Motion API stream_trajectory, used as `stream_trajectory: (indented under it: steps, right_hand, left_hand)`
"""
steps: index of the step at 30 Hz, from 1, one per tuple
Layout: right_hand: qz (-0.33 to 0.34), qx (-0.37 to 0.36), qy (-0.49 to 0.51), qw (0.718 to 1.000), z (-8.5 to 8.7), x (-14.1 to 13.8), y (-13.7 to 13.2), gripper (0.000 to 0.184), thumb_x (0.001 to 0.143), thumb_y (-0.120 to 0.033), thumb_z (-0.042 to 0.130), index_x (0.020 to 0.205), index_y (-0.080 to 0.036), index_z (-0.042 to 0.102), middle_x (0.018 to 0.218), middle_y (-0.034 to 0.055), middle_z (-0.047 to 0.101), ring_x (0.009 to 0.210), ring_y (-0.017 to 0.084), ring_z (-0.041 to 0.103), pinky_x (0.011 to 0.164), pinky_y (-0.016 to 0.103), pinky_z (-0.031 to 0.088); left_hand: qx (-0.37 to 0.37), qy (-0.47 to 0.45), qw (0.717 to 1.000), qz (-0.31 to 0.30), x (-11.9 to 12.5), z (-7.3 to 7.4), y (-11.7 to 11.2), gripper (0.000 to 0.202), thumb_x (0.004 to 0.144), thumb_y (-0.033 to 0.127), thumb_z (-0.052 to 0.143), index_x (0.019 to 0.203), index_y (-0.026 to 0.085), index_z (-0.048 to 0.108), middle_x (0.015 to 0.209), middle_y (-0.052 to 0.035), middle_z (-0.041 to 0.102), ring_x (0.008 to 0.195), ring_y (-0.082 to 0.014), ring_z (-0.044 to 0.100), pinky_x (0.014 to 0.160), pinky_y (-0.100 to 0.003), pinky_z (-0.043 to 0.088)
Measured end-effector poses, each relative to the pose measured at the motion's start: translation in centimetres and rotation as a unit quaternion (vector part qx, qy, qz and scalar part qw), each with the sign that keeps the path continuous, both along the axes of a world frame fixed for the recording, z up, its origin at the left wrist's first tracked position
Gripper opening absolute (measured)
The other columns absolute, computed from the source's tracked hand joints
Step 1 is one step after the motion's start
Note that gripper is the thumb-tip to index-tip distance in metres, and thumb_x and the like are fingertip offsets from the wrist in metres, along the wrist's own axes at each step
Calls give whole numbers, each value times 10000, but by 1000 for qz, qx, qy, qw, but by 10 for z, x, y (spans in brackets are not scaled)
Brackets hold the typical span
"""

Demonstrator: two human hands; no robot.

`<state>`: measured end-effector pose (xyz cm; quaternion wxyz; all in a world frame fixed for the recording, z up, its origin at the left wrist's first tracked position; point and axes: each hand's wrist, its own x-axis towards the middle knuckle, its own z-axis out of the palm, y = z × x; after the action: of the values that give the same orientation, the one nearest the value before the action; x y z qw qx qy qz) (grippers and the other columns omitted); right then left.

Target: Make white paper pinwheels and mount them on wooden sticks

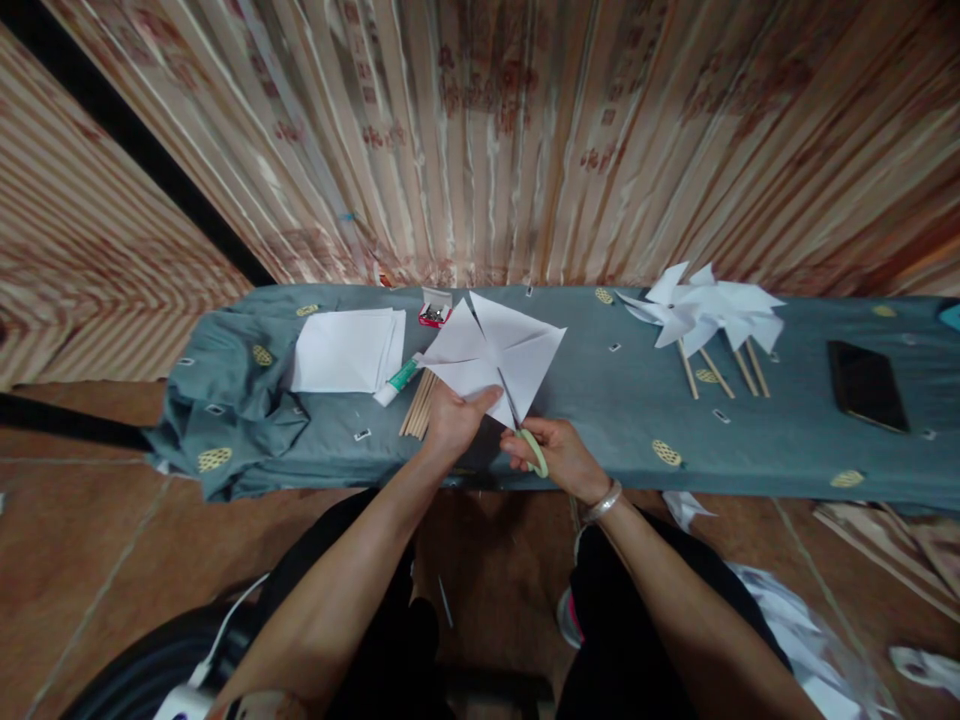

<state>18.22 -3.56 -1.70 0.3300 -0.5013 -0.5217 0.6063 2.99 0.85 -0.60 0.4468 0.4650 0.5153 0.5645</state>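
Note:
My left hand (454, 422) grips a square sheet of white paper (529, 350) by its near side, thumb on top. The sheet has slits running from its corners toward the middle. In my right hand (559, 452) is a pair of scissors (535, 455) with pale green handles. Its blades lie at a slit in the sheet's near corner, pointing toward the centre. Below the paper's left part, a bundle of wooden sticks (417, 410) is partly hidden. A green and white tube (400, 380) lies beside the sticks.
A stack of white paper (345, 350) lies at left, near a small red box of metal pins (434, 309). Several white paper pinwheels (705, 305) on sticks and a black phone (868, 385) are at right. A curtain (487, 140) hangs behind the cloth-covered table (600, 420).

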Motion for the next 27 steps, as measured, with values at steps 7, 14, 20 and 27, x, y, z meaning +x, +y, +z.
stream_trajectory:
  steps: [7, 14, 20, 27]
  right_hand:
    - [8, 1, -13, 1000, 1, 0, 0, 439, 638, -593, 759, 724, -170, 678, 557, -10, 636, 483, 91, 535, 472, 204, 411]
    - [14, 16, -25, 999, 1, 0, 1, 428, 660, -596, 747, 695, -177, 666, 556, -13, 630, 482, 90, 536, 466, 202, 402]
    - [4, 7, -12, 1000, 1, -3, 1, 449, 621, -606, 772, 654, -175, 649, 530, -18, 620, 459, 83, 520, 460, 205, 407]
    - [13, -10, -10, 1000, 1, -3, 2, 483, 600, -628, 772, 644, -171, 624, 531, -16, 620, 458, 80, 516, 460, 207, 402]
  left_hand:
    - [0, 8, 1000, -10, -2, -1, -2, 280, 564, 255, 758, 814, 158, 675, 831, -52, 731, 751, -209, 667, 725, -323, 549]
    - [-7, 17, 1000, -8, -2, -2, -3, 255, 569, 244, 759, 796, 167, 672, 802, -48, 726, 726, -207, 661, 704, -321, 548]
    - [-3, 10, 1000, -9, -2, 1, -4, 290, 572, 246, 760, 832, 150, 676, 850, -65, 736, 774, -219, 676, 748, -338, 550]
    - [-14, -6, 1000, -6, -2, 2, -5, 296, 560, 246, 763, 826, 150, 674, 847, -63, 739, 760, -209, 676, 741, -327, 553]
